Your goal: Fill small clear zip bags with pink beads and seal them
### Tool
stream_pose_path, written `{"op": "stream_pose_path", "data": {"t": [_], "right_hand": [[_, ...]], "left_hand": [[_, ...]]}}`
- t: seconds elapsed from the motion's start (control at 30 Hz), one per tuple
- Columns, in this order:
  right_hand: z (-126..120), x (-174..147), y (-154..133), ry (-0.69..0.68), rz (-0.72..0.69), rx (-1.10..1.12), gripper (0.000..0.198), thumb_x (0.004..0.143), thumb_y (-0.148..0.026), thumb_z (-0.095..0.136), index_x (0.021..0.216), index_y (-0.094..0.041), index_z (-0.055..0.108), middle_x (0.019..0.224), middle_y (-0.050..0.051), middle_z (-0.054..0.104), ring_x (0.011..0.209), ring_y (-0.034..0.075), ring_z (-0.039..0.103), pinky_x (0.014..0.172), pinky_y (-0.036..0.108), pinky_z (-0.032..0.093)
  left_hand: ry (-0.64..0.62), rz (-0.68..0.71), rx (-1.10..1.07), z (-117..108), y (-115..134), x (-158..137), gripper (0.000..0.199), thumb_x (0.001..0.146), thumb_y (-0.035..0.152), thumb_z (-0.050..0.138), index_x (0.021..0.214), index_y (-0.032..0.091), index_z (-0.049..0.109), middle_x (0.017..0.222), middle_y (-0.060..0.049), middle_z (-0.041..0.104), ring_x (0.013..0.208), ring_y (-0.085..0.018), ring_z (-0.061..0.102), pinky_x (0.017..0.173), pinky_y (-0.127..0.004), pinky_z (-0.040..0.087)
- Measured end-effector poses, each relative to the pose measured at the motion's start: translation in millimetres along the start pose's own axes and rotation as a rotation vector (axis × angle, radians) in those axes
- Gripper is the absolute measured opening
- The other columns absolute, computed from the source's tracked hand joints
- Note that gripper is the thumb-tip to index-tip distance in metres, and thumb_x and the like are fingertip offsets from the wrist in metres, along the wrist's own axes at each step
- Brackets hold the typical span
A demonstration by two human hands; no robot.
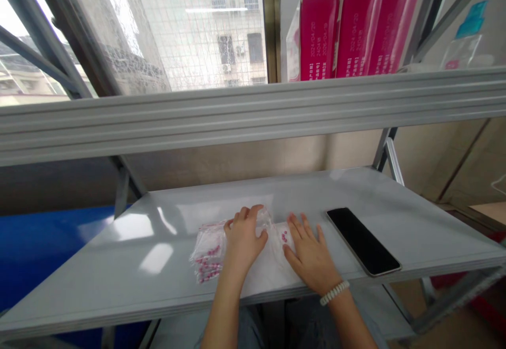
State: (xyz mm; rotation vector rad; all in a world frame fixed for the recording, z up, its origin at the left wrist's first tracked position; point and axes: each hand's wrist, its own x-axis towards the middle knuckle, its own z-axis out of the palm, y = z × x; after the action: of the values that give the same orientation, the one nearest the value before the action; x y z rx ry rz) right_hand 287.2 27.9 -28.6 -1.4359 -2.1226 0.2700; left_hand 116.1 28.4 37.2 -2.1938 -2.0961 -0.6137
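My left hand (pixel 244 239) is over the middle of the white table, its thumb and index finger apart. Crinkled clear plastic (pixel 265 217) lies at those fingertips; whether they touch it I cannot tell. My right hand (pixel 310 254), a pale beaded bracelet at the wrist, rests flat with fingers spread. Its fingers lie along the right edge of a small clear bag (pixel 283 235) with pink marks. Left of my left hand is a pile of clear plastic bags (pixel 208 251) with pink marks, partly covered by that hand.
A black phone (pixel 361 238) lies on the white table (pixel 166 286) right of my right hand. A grey metal rail (pixel 253 112) crosses above the tabletop. Over it stand several pink boxes (pixel 359 32) and a clear bottle with a blue top (pixel 464 38). A window is behind.
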Motion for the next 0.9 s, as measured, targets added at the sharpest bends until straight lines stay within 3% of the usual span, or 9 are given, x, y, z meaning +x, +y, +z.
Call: {"op": "stream_pose_path", "data": {"t": [0.07,0.13,0.23,0.3,0.4,0.5,0.7,0.8,0.9], "right_hand": [[-4,0,-1,0.211,0.01,0.208,0.06,0.092,-0.029,0.036,0.147,-0.006,0.044,0.154,0.018,0.041,0.148,0.034,0.027,0.118,0.06,0.018],[-8,0,-6,0.348,0.057,0.49,0.057,0.092,-0.034,0.038,0.14,-0.006,0.049,0.141,0.022,0.055,0.134,0.033,0.047,0.112,0.054,0.035],[-13,-1,-23,0.259,0.14,0.864,0.053,0.085,-0.042,0.056,0.128,-0.011,0.058,0.116,0.018,0.068,0.101,0.029,0.067,0.086,0.043,0.056],[-15,0,-37,0.165,0.142,0.999,0.044,0.078,-0.039,0.067,0.114,-0.014,0.065,0.101,0.013,0.071,0.087,0.026,0.068,0.072,0.035,0.057],[-17,1,-48,0.138,0.133,1.116,0.022,0.076,-0.037,0.071,0.079,-0.015,0.067,0.073,0.005,0.067,0.067,0.019,0.062,0.064,0.029,0.052],[-23,0,-47,0.166,0.166,1.174,0.029,0.078,-0.041,0.071,0.066,-0.016,0.061,0.057,0.0,0.058,0.056,0.014,0.054,0.058,0.026,0.046],[-34,-7,-39,0.183,0.139,1.091,0.028,0.079,-0.039,0.069,0.066,-0.017,0.059,0.054,-0.004,0.05,0.048,0.011,0.044,0.048,0.022,0.036],[-35,-8,-41,0.18,0.048,1.01,0.023,0.08,-0.034,0.067,0.066,-0.017,0.061,0.057,-0.002,0.052,0.051,0.011,0.045,0.049,0.022,0.037],[-34,-9,-44,0.209,0.004,0.951,0.021,0.081,-0.03,0.064,0.066,-0.017,0.061,0.059,-0.001,0.054,0.054,0.012,0.048,0.052,0.023,0.039]], "left_hand": [[0.051,-0.014,-0.089,9,1,-15,0.051,0.081,0.011,0.058,0.131,0.022,0.053,0.109,-0.007,0.062,0.099,-0.023,0.063,0.089,-0.037,0.05],[0.187,-0.026,-0.268,18,7,-29,0.053,0.079,0.012,0.059,0.131,0.02,0.051,0.107,-0.007,0.06,0.097,-0.023,0.062,0.087,-0.036,0.051],[0.374,-0.014,-0.486,30,21,-45,0.06,0.08,0.017,0.062,0.138,0.02,0.045,0.103,-0.008,0.058,0.097,-0.026,0.059,0.086,-0.041,0.05],[0.401,-0.012,-0.54,35,30,-51,0.07,0.08,0.019,0.062,0.146,0.021,0.037,0.103,-0.008,0.057,0.095,-0.027,0.058,0.085,-0.043,0.049],[0.354,-0.038,-0.655,36,39,-57,0.091,0.075,0.021,0.068,0.154,0.019,0.023,0.105,-0.009,0.057,0.096,-0.027,0.057,0.086,-0.043,0.048],[0.244,-0.082,-0.863,32,41,-60,0.1,0.068,0.024,0.071,0.153,0.014,0.021,0.101,-0.008,0.057,0.09,-0.024,0.058,0.083,-0.039,0.05],[0.165,-0.104,-1.157,14,25,-58,0.044,0.076,0.036,0.069,0.118,0.021,0.066,0.108,-0.009,0.066,0.102,-0.025,0.061,0.087,-0.035,0.047],[0.142,-0.103,-1.257,10,21,-57,0.022,0.083,0.039,0.066,0.091,0.02,0.073,0.092,-0.007,0.07,0.091,-0.023,0.064,0.082,-0.032,0.047],[0.142,-0.081,-1.305,9,22,-57,0.02,0.084,0.037,0.068,0.076,0.019,0.071,0.076,-0.004,0.067,0.079,-0.02,0.062,0.076,-0.029,0.047]]}}
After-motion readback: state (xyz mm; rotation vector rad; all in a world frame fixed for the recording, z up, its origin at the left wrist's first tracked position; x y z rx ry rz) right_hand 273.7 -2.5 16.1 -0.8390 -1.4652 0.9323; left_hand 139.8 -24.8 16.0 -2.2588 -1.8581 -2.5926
